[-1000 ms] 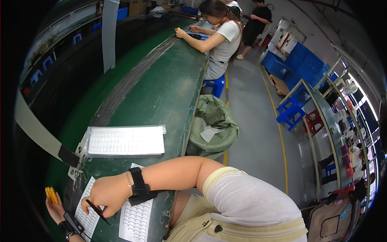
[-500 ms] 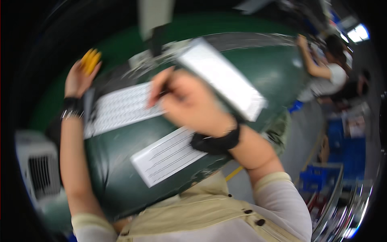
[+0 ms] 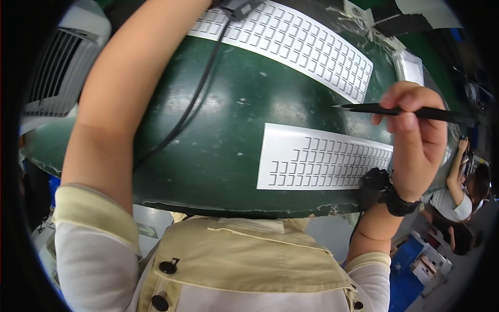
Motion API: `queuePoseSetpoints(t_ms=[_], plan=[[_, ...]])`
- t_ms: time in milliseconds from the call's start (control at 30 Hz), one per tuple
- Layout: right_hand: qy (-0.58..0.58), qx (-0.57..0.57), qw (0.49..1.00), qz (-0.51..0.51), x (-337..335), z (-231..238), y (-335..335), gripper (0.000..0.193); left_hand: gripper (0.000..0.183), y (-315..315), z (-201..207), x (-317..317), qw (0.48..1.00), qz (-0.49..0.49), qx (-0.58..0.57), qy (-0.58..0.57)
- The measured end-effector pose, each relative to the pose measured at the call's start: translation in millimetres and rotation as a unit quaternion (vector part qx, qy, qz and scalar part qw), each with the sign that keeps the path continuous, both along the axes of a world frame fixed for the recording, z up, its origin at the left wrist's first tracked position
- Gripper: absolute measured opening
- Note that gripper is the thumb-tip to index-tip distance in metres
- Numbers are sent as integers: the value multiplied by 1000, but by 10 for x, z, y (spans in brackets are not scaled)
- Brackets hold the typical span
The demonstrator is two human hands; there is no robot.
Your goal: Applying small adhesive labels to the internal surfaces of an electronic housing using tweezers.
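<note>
My right hand (image 3: 418,130) grips a pair of black tweezers (image 3: 384,108) between thumb and fingers, the thin pale tips pointing left above the green table. Below the tweezers lies a white sheet (image 3: 312,166) with rows of dark bracket-shaped marks or strips; its left part is bare. A longer white sheet (image 3: 306,49) with similar rows lies farther back. My left forearm (image 3: 130,78) reaches past the upper edge, so the left hand is out of sight. Beside that wrist, a small black block (image 3: 241,8) on a black cable (image 3: 200,96) rests over the long sheet.
The green tabletop (image 3: 218,140) has a worn front edge. A clear or white packet (image 3: 408,67) lies at the far right. At the left stands a pale vented machine (image 3: 62,67). Another person (image 3: 462,197) works at the right, near blue crates (image 3: 408,265).
My head view has turned, and my left hand, with yellow on its fingertips, has left the picture. My right hand is now farther right, away from the sheets' middle, with the tweezers plainly visible.
</note>
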State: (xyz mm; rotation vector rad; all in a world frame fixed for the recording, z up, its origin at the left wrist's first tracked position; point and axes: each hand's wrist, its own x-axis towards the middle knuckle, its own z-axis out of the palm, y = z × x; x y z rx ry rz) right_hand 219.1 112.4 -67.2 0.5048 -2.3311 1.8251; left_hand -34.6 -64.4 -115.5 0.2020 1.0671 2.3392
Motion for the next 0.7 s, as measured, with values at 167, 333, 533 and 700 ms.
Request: queuePoseSetpoints(t_ms=[167,333,533,700], plan=[[-65,94,993,-9,-16,-78,-38,12,21,15,-55,18,1000,3,8,7],[-6,82,996,-42,7,-48,-29,13,22,50,-56,61,1000,3,8,18],[58,43,997,-40,22,-20,69,21,24,35,-36,55,1000,-5,-2,25],[57,104,992,-38,-14,-68,5,20,24,49,-53,28,1000,-16,2,23]])
